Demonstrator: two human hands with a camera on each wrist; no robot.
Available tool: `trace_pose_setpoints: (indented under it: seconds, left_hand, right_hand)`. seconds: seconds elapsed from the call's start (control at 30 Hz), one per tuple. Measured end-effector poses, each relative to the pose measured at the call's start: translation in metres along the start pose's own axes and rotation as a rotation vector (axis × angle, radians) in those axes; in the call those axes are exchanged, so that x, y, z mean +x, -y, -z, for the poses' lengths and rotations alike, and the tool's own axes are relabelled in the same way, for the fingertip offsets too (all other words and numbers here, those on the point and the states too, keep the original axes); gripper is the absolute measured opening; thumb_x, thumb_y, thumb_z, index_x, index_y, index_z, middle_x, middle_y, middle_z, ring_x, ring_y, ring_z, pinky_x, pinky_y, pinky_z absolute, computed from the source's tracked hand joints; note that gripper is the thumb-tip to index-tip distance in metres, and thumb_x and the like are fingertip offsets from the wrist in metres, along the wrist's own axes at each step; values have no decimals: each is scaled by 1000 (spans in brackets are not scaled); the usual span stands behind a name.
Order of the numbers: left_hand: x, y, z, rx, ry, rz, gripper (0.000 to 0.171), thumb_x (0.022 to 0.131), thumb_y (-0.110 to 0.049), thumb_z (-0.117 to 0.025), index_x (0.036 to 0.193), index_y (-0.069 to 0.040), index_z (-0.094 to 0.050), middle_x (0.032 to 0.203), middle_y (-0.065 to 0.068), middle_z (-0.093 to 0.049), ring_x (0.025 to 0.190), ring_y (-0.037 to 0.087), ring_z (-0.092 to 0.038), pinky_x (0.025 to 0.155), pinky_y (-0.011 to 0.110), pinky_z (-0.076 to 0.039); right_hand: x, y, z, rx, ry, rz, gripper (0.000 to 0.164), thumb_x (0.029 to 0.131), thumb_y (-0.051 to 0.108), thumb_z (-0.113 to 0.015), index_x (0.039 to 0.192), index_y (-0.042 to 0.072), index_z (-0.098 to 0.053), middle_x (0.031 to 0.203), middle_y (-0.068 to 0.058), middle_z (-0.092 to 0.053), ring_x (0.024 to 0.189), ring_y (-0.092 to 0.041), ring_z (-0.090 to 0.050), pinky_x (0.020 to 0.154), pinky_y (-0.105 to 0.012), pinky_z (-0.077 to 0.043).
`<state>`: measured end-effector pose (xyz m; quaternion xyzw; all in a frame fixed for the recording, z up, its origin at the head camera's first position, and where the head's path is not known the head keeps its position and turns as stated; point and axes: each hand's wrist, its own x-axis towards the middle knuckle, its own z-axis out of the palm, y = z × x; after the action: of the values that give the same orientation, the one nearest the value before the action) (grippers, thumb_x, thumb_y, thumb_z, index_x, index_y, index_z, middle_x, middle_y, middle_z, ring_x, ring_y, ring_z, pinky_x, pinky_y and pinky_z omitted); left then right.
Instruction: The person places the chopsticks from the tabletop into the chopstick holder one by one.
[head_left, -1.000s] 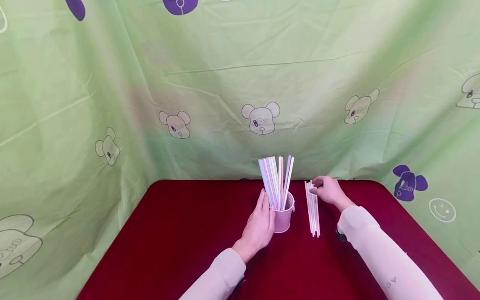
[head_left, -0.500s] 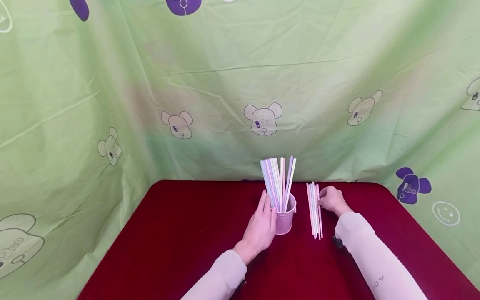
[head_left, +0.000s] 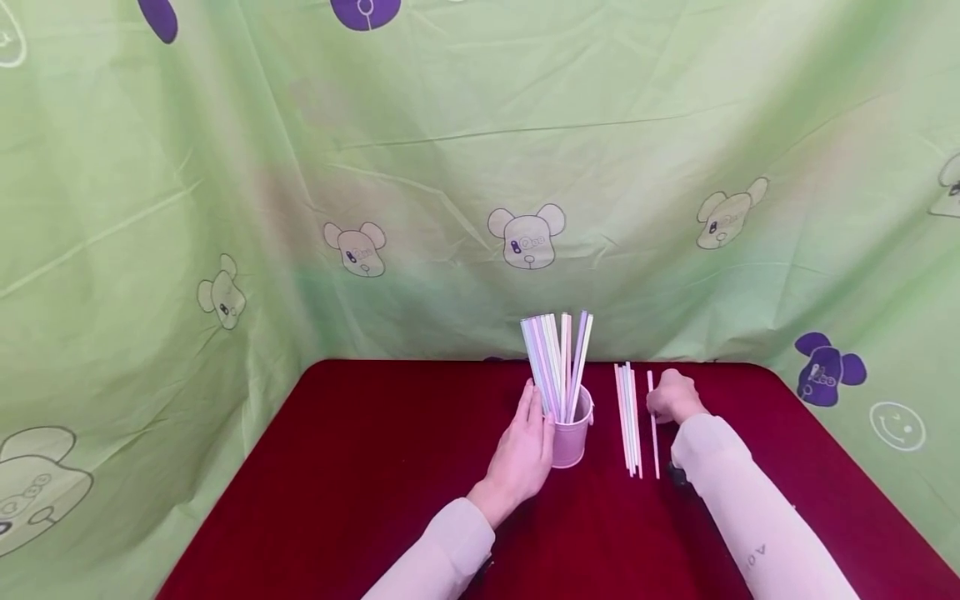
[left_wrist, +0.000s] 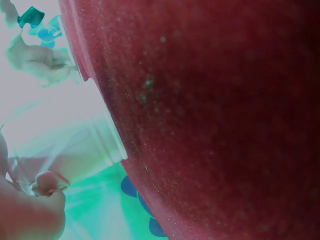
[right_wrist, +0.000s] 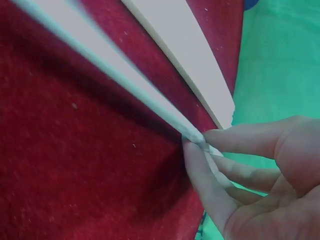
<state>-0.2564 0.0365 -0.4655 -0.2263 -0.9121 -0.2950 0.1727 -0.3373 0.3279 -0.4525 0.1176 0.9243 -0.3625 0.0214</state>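
Note:
My right hand (head_left: 673, 397) pinches one pale straw (head_left: 656, 454) between thumb and finger, a little right of a small row of straws (head_left: 628, 425) lying side by side. In the right wrist view the pinched straw (right_wrist: 125, 75) runs from the fingertips toward the upper left, with the row of straws (right_wrist: 185, 45) beyond it. My left hand (head_left: 517, 450) rests with straight fingers against the left side of a small pink bucket (head_left: 568, 443). Several pastel straws (head_left: 551, 362) stand in the bucket, leaning apart. In the left wrist view the bucket (left_wrist: 85, 145) shows its side and base.
A dark red cloth covers the table (head_left: 360, 475). Behind it and at both sides hangs a green curtain (head_left: 420, 300) printed with bear heads, close to the table's back edge.
My right hand has moved right from the row of straws, drawing one straw away from it. The left hand has stayed at the bucket.

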Motion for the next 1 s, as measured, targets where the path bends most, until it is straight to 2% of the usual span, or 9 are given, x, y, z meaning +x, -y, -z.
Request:
trace_pose_setpoints:
  seconds: [0.07, 0.23, 0.37, 0.6, 0.7, 0.87, 1.0]
  left_hand:
    - [0, 0, 0, 1, -2, 0, 55, 103, -33, -28, 149, -5, -22, 157, 5, -11, 130, 19, -40, 101, 32, -41]
    - [-1, 0, 0, 7, 8, 2, 55, 103, -34, -27, 149, -5, -22, 157, 5, -11, 130, 19, -41, 100, 32, -41]
    - [-2, 0, 0, 10, 5, 5, 55, 103, -34, -27, 149, -5, -22, 157, 5, -11, 129, 19, -42, 100, 32, -42]
    - [-1, 0, -1, 16, 3, -3, 56, 103, -35, -25, 149, -5, -21, 157, 7, -11, 131, 19, -40, 101, 32, -40]
    - [-1, 0, -2, 19, 0, -8, 55, 103, -35, -24, 149, -4, -21, 157, 8, -12, 131, 19, -40, 101, 32, -40]
    - [-1, 0, -2, 18, 0, -11, 56, 103, -36, -23, 149, -4, -21, 157, 8, -12, 132, 19, -38, 102, 32, -39]
    - [-1, 0, 0, 17, 7, -8, 56, 103, -36, -23, 149, -5, -21, 157, 7, -11, 132, 19, -37, 102, 32, -39]
  right_hand:
    - [0, -3, 1, 90, 23, -13, 10, 64, -10, -55, 73, -8, -53, 64, -15, -56, 51, -21, -64, 56, -34, -56]
    - [-7, -7, 4, 347, 137, -51, 19, 73, -12, -61, 90, -17, -54, 64, -12, -61, 57, -16, -63, 64, -34, -57]
    - [-14, -1, 13, 444, 188, 13, 30, 79, -11, -58, 106, -25, -50, 69, -12, -64, 62, -15, -63, 68, -34, -57]
    - [-19, 22, 36, 556, 127, 124, 32, 88, -8, -50, 113, -27, -43, 74, -6, -65, 67, -14, -66, 73, -34, -55]
    - [-24, 29, 44, 636, 102, 156, 33, 90, -6, -51, 116, -25, -41, 76, -3, -65, 70, -11, -67, 75, -31, -55]
    - [-34, 44, 57, 815, 53, 203, 31, 89, -5, -56, 114, -20, -44, 72, 1, -67, 72, -11, -68, 74, -28, -54]
    - [-43, 59, 65, 902, -2, 252, 27, 87, -7, -58, 109, -18, -46, 70, -1, -68, 70, -15, -68, 73, -30, -55]
